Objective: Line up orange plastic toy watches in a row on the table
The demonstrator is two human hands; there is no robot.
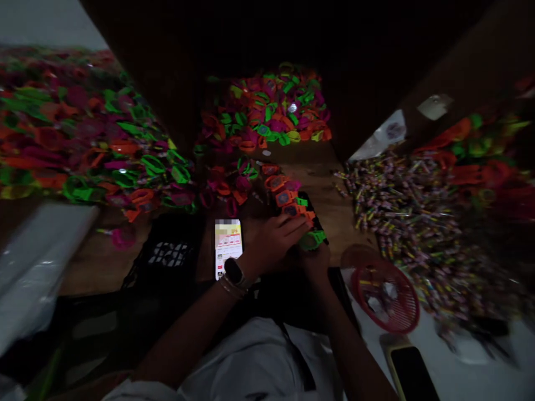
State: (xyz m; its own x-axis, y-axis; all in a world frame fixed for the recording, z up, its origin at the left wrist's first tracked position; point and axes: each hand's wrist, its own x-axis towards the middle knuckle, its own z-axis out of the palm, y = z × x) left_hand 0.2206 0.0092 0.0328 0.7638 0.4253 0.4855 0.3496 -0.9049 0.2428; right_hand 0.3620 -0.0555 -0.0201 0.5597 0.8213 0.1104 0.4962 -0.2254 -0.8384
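green toy watch [312, 239] sits at table centre, gripped by our right hand [314, 259] from below; our left hand [276, 239] closes over its top. orange toy watches [288, 203] lie stacked just behind, lit phone [228, 248] left, red basket [387, 298] right.

Bare table [330, 184] lies far of the hands; toy heap [83, 139] blocks left, candy pile [401, 206] right.

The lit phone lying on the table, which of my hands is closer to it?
Left. Your left hand lies just right of the lit phone, its wrist beside the phone's lower end. Your right hand sits farther right, beyond the left, by the green toy watch.
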